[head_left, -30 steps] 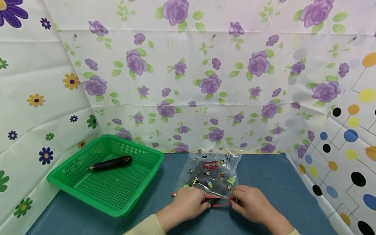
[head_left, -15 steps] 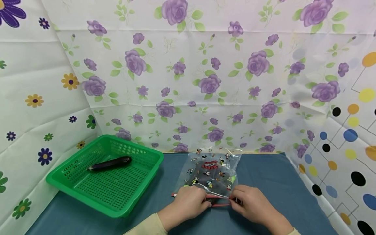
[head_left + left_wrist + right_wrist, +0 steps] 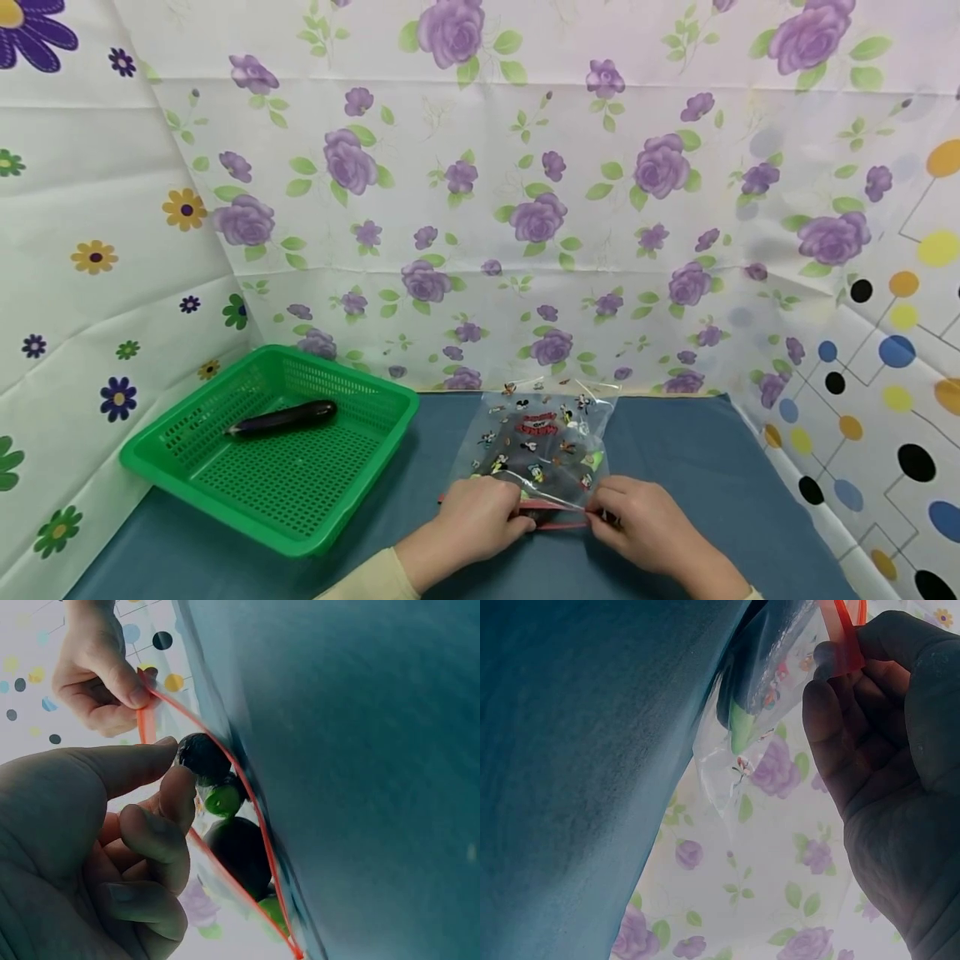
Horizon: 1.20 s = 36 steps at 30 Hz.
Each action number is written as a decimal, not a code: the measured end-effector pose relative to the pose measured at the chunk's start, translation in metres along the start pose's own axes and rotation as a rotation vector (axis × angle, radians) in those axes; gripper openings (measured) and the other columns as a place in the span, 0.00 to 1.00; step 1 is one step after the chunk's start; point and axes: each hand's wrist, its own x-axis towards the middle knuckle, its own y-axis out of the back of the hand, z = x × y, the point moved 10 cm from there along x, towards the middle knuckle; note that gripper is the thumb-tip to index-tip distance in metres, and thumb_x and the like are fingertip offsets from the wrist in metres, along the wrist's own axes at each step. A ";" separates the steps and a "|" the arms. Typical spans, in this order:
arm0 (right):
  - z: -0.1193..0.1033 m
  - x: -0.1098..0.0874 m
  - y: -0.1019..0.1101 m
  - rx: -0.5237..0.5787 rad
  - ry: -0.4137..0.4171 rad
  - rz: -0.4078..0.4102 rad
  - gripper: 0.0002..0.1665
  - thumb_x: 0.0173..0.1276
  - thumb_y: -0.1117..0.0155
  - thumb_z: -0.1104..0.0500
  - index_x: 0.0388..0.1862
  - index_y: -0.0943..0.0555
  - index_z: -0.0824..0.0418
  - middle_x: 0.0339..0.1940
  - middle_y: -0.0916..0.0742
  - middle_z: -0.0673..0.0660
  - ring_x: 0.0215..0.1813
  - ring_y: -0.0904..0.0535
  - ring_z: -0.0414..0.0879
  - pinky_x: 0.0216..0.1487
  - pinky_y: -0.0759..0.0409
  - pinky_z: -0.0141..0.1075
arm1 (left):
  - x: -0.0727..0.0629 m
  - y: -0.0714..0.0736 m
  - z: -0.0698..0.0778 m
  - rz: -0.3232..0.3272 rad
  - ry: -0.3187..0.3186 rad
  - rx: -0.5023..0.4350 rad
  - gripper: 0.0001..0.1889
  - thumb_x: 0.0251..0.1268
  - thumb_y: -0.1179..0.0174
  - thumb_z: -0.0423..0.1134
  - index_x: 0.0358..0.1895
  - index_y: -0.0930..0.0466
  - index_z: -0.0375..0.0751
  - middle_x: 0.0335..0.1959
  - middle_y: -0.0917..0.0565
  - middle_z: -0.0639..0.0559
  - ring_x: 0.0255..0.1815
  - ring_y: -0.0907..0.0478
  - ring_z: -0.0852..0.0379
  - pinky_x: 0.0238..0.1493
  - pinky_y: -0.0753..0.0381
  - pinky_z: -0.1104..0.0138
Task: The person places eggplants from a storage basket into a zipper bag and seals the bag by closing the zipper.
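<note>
A clear zip bag [image 3: 551,450] with cartoon prints and a red zip edge lies on the blue cloth, its mouth toward me and parted. Dark, rounded vegetables [image 3: 240,855] with green parts are inside; their kind is not plain. At the mouth, the thumb and curled index finger of my left hand [image 3: 480,517] pinch the end of a dark, rounded vegetable [image 3: 204,756], though the contact is partly hidden. My right hand [image 3: 637,517] grips the right end of the red zip edge [image 3: 844,645]. Apart from these, a purple eggplant [image 3: 285,418] lies in the green basket [image 3: 337,500].
The basket stands to the left of the bag on the blue cloth [image 3: 690,450]. A flower-printed sheet [image 3: 465,225] rises behind the table. Patterned sheets also border it, flowered on the left and dotted [image 3: 892,433] on the right.
My left hand has shifted very slightly left over the last half second. Bag, right hand, basket and eggplant keep their places; the head view sways a little.
</note>
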 end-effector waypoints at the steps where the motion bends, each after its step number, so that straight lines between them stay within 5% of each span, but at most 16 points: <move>1: 0.000 0.000 0.000 0.002 -0.001 -0.001 0.14 0.65 0.17 0.65 0.37 0.12 0.46 0.35 0.18 0.36 0.32 0.28 0.24 0.30 0.30 0.21 | 0.000 0.001 -0.001 0.001 0.005 -0.011 0.27 0.73 0.24 0.57 0.19 0.28 0.58 0.14 0.31 0.64 0.16 0.34 0.64 0.19 0.39 0.63; 15: -0.002 0.000 0.001 -0.001 0.012 0.010 0.15 0.65 0.17 0.65 0.37 0.12 0.46 0.35 0.18 0.36 0.32 0.28 0.24 0.30 0.31 0.20 | -0.011 0.033 -0.009 0.123 0.001 -0.075 0.16 0.73 0.24 0.56 0.30 0.20 0.58 0.21 0.26 0.69 0.20 0.32 0.68 0.20 0.33 0.65; 27: -0.002 0.000 0.001 0.001 0.011 0.008 0.14 0.65 0.17 0.65 0.37 0.12 0.46 0.35 0.17 0.36 0.32 0.28 0.24 0.30 0.30 0.20 | -0.022 0.058 -0.020 0.154 0.037 -0.135 0.15 0.73 0.24 0.56 0.35 0.18 0.55 0.25 0.27 0.67 0.20 0.33 0.68 0.19 0.35 0.66; 36: 0.000 0.000 0.000 -0.007 0.005 0.001 0.14 0.65 0.17 0.65 0.37 0.12 0.45 0.34 0.18 0.36 0.32 0.29 0.24 0.30 0.30 0.21 | -0.030 0.080 -0.032 0.212 0.031 -0.096 0.13 0.73 0.23 0.54 0.42 0.14 0.52 0.28 0.23 0.63 0.24 0.33 0.65 0.22 0.33 0.67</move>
